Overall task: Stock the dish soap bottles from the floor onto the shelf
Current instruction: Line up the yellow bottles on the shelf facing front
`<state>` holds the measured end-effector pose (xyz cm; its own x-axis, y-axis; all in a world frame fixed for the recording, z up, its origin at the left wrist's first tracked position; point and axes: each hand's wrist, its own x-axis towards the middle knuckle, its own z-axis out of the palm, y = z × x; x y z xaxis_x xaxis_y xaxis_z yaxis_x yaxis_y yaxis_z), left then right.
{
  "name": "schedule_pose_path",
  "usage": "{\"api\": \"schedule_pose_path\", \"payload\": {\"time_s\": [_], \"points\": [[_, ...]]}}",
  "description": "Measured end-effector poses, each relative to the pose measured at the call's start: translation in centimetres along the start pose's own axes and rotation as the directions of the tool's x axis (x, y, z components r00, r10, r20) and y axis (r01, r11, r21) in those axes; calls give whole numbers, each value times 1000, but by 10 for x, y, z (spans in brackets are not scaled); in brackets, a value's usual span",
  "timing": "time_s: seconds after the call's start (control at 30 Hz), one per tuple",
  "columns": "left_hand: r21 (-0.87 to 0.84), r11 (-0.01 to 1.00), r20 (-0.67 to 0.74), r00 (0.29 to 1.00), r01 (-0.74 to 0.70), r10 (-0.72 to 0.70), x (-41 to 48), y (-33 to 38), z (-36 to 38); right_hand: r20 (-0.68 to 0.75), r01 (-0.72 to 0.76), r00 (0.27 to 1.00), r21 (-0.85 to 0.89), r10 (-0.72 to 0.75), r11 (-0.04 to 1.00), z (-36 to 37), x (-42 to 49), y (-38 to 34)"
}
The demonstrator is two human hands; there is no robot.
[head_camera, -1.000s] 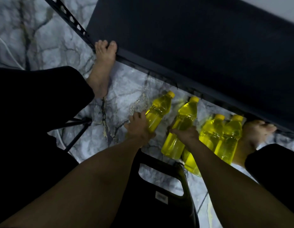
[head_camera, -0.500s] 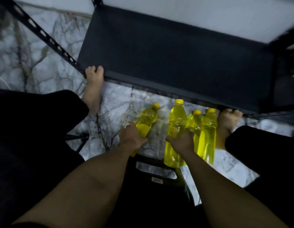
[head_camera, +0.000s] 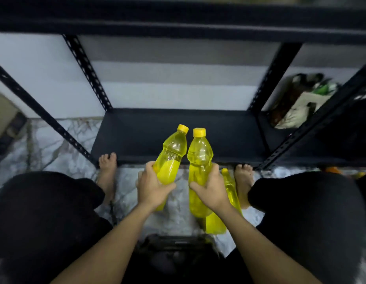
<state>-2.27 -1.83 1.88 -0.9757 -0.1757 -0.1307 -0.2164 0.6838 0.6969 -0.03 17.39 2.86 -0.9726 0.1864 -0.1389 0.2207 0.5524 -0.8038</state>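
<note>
My left hand (head_camera: 152,186) grips a yellow dish soap bottle (head_camera: 174,152) with a yellow cap, tilted a little to the right. My right hand (head_camera: 211,190) grips a second yellow bottle (head_camera: 199,158), held upright. Both are raised off the floor, their caps close together in front of the dark bottom shelf board (head_camera: 137,136). Two more yellow bottles stay on the marble floor: one (head_camera: 229,185) beside my right foot and one (head_camera: 215,224) partly hidden under my right wrist.
Black perforated shelf posts (head_camera: 88,70) (head_camera: 274,68) rise at both sides, with an upper shelf (head_camera: 178,19) across the top. My bare feet (head_camera: 107,171) (head_camera: 243,181) touch the shelf's front edge. Bags (head_camera: 300,101) lie on the right shelf section. A black stool (head_camera: 178,253) sits below.
Both hands have lifted their bottles off the floor toward the bottom shelf. My view has tilted up, showing the shelf posts and upper shelf.
</note>
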Motion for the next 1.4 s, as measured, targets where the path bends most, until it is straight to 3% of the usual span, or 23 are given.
{"api": "schedule_pose_path", "payload": {"time_s": [0.17, 0.4, 0.6, 0.8, 1.0, 1.17, 1.4], "points": [[-69, 987, -148, 980, -142, 130, -11, 52, -44, -134, 151, 980, 39, -145, 988, -52, -11, -52], [-183, 922, -288, 915, -341, 282, -26, 139, -109, -319, 363, 892, 89, -319, 927, -124, -19, -148], [-153, 818, -417, 787, -554, 455, -25, 203, -172, -433, 498, 798, 82, -419, 864, -176, -25, -218], [-109, 730, -504, 671, -674, 544, -8, 257, -222, -502, 595, 734, 150, -458, 790, -219, -9, -284], [-54, 676, -531, 595, -735, 604, 30, 306, -242, -572, 673, 627, 55, -529, 738, -247, 28, -334], [-71, 684, -549, 601, -726, 581, 73, 330, -239, -577, 657, 615, -3, -537, 754, -254, 74, -354], [-180, 716, -532, 679, -674, 506, 139, 347, -230, -585, 629, 647, 46, -489, 776, -248, 143, -357]]}}
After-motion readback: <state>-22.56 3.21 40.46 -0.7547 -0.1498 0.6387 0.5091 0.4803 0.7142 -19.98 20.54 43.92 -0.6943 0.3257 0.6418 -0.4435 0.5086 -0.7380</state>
